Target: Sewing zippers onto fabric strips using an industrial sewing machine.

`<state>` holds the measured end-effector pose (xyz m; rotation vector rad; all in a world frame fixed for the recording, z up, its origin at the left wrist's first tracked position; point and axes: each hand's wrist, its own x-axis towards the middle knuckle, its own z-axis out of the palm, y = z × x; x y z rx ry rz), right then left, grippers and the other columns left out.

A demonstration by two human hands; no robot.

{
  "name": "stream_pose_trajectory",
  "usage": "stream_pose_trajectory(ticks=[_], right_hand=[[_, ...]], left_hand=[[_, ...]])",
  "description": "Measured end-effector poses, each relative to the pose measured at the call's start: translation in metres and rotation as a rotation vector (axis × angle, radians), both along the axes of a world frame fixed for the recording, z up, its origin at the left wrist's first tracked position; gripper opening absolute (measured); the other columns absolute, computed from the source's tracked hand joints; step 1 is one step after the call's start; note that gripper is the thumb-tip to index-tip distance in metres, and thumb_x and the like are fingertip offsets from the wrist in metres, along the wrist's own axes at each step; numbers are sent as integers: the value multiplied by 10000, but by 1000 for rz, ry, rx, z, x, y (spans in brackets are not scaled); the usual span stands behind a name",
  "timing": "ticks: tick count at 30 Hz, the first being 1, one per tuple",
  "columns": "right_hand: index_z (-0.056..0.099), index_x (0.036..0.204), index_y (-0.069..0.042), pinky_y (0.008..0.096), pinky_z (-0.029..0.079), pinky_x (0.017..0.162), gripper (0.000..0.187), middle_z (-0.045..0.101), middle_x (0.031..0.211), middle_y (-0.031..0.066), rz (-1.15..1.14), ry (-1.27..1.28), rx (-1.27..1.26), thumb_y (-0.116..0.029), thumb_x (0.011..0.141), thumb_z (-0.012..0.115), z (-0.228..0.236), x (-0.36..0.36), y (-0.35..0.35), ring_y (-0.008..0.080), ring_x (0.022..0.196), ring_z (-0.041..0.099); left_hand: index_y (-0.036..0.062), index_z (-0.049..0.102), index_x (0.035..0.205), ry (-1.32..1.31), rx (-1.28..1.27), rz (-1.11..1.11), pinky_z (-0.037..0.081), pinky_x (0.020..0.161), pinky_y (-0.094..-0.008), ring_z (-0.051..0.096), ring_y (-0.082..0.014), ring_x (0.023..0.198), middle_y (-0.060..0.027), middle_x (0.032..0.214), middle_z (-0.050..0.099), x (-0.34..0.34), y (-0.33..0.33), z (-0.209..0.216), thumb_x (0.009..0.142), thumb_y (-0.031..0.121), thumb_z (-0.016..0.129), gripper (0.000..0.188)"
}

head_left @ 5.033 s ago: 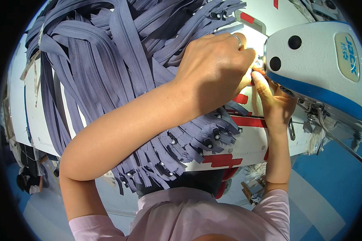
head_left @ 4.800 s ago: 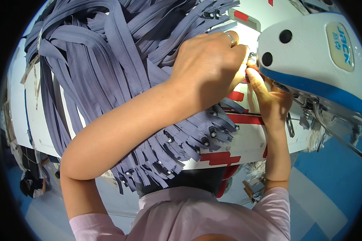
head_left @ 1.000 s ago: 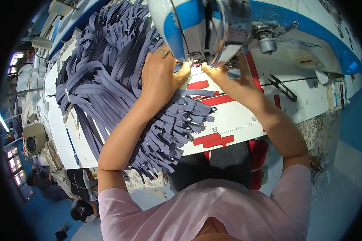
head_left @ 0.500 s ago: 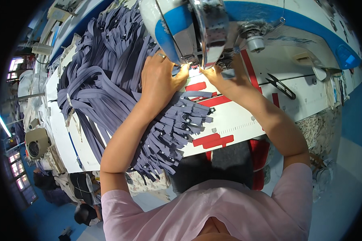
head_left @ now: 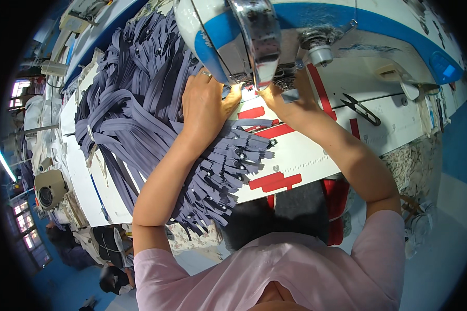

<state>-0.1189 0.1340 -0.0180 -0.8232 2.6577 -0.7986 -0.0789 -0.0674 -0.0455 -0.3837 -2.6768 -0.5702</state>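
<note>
My left hand [head_left: 205, 106] is at the left of the needle area of a white and blue sewing machine [head_left: 218, 28]. Its thumb points toward the needle and its fingers are bent, with a bit of grey-blue material at the thumb. Opposite it, the bent fingers of my right hand [head_left: 290, 106] come close to the needle from the right. What the fingertips pinch is mostly hidden by the machine head and bright lamp glare. A large heap of grey-blue zippers [head_left: 135, 114] lies beside and beneath my left forearm, their ends with dark sliders fanned toward the table's front edge.
Black thread snips [head_left: 362, 110] lie right of my right hand. Red tape strips [head_left: 275, 181] mark the white table [head_left: 316, 163], which has a printed scale near its front edge. Bundled cloth [head_left: 415, 166] is at the right end. Another person [head_left: 114, 279] is at lower left.
The view has shifted slightly, so the machine head appears a little further left. Both hands stay at the needle area with almost the same finger positions.
</note>
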Motion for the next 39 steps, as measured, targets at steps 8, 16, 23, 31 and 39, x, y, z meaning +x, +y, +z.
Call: stream_pose_trajectory(ticks=[8, 16, 23, 31, 39], right_hand=[[696, 1052, -28, 435, 380, 973, 376, 579, 1188, 166, -53, 284, -102, -160, 703, 744, -18, -1, -1, 332, 1176, 464], [622, 1144, -40, 460, 421, 951, 406, 545, 1250, 156, 89, 522, 206, -169, 770, 713, -41, -9, 4, 340, 1171, 485], [438, 1370, -72, 520, 517, 898, 520, 467, 1376, 146, 396, 864, 766, -139, 891, 629, -43, -9, 15, 373, 1149, 541], [698, 923, -67, 475, 400, 916, 190, 642, 1035, 182, 132, 1174, -26, -112, 739, 685, -73, -15, 15, 380, 1074, 511], [681, 996, -57, 469, 405, 920, 285, 609, 1107, 177, 42, 989, -79, -89, 714, 703, -59, -5, 7, 371, 1103, 493]], left_hand=[[21, 644, 964, 33, 13, -14, 450, 755, -422, 592, -333, 843, -141, 949, 630, 1, 3, 3, 779, 156, 741, 248], [21, 641, 936, 61, -16, 7, 448, 751, -419, 591, -336, 847, -139, 972, 632, 0, 4, 1, 783, 134, 726, 209], [22, 646, 915, 55, 38, -24, 448, 759, -408, 594, -325, 870, -130, 996, 631, 0, 3, 3, 785, 139, 726, 192], [10, 643, 846, 82, 31, -47, 459, 754, -403, 601, -321, 865, -134, 994, 638, -1, 6, 7, 773, 147, 741, 183], [7, 645, 873, 65, 29, -15, 467, 747, -413, 600, -330, 852, -135, 1004, 639, 1, 4, 4, 759, 139, 759, 208]])
